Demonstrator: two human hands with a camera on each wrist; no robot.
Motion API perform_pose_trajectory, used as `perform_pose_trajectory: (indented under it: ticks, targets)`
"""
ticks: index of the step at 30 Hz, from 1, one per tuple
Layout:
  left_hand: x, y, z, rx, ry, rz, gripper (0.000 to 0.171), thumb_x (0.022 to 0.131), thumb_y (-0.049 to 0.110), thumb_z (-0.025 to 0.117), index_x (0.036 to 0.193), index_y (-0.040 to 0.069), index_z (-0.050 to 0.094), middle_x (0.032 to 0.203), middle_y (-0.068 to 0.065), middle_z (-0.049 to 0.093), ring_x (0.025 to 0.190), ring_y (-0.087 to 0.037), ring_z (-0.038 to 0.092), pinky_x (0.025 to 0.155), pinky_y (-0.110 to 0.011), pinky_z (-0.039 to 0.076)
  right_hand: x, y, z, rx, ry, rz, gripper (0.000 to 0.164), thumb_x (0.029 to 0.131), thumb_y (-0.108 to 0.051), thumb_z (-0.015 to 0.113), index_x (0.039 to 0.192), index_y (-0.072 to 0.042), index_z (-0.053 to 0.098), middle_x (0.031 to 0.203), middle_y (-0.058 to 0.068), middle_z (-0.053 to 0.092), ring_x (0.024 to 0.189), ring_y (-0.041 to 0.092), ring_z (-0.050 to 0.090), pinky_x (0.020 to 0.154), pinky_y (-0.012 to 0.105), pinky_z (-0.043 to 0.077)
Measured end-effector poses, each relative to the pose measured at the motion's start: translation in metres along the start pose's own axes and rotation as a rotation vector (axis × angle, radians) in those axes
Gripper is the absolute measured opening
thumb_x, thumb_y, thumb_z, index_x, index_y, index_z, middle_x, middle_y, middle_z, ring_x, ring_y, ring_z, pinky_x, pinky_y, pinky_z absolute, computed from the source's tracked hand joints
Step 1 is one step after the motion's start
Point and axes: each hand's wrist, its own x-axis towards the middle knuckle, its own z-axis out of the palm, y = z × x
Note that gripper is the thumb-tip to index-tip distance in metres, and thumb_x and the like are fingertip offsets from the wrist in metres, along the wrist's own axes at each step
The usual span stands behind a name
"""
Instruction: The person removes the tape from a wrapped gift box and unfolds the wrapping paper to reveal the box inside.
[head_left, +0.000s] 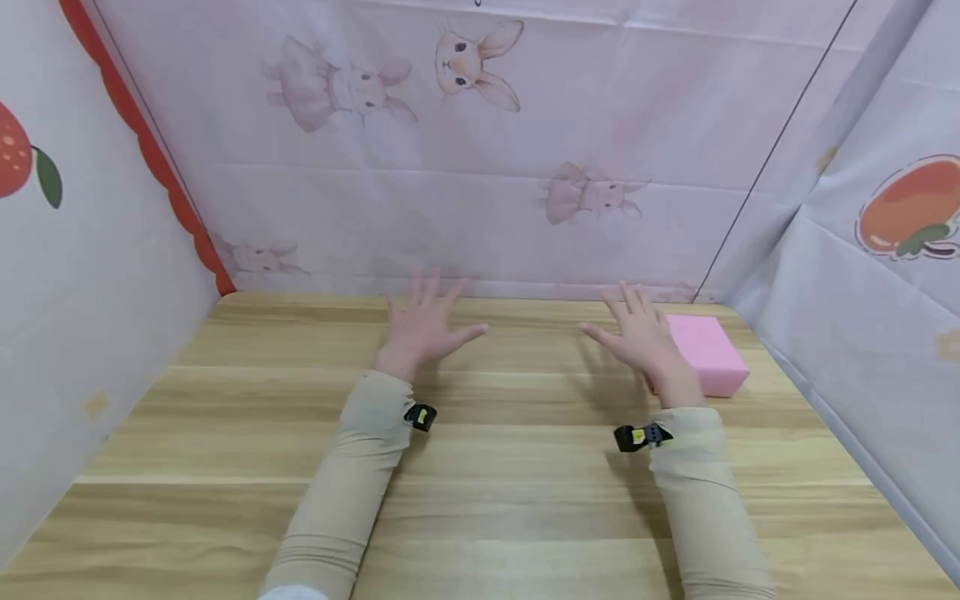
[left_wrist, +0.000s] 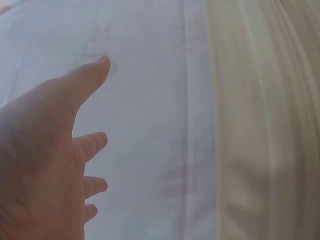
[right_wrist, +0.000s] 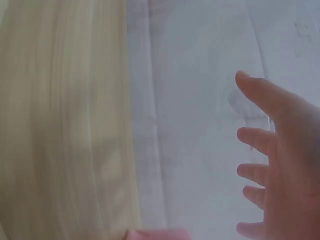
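My left hand (head_left: 422, 330) hovers over the back part of the wooden table (head_left: 510, 500), fingers spread and thumb out to the right. It holds nothing; the left wrist view shows the same hand (left_wrist: 45, 150) with bare space before its fingers. My right hand (head_left: 637, 335) is also spread, above the table's back right. A pink block (head_left: 705, 350) lies just right of that hand, which covers part of its left side in the head view. In the right wrist view only a sliver of the pink block (right_wrist: 159, 234) shows at the bottom edge, below the right hand (right_wrist: 295, 160).
A pale cloth backdrop (head_left: 480, 225) with rabbit prints rises behind the table's back edge. Fruit-printed cloth walls stand at the left (head_left: 90, 292) and right (head_left: 870, 308). Both forearms wear beige sleeves, each with a small black wrist camera (head_left: 422, 417).
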Motion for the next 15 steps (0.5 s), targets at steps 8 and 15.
perform_pose_trajectory:
  ticks: [8, 15]
  targets:
    - [0.003, 0.049, -0.013, -0.029, -0.015, 0.086, 0.089, 0.083, 0.082, 0.038, 0.155, 0.043, 0.000, 0.166, -0.005, -0.007, 0.150, -0.031, -0.022, 0.110, -0.074, -0.009, -0.032, 0.035, -0.026, -0.020, 0.077, -0.005, 0.084, 0.094, -0.065, 0.042, 0.158, -0.019, 0.011, 0.163, 0.019, -0.007, 0.150, 0.042, -0.012, 0.113, 0.073, 0.002]
    - [0.004, 0.094, -0.011, -0.086, -0.023, 0.157, 0.088, 0.084, 0.081, 0.040, 0.154, 0.044, 0.002, 0.166, -0.003, -0.008, 0.150, -0.028, -0.022, 0.113, -0.071, -0.008, -0.052, 0.068, -0.032, -0.016, 0.131, 0.031, 0.082, 0.094, -0.060, 0.047, 0.157, -0.016, 0.017, 0.162, 0.026, 0.003, 0.149, 0.048, -0.006, 0.111, 0.075, 0.002]
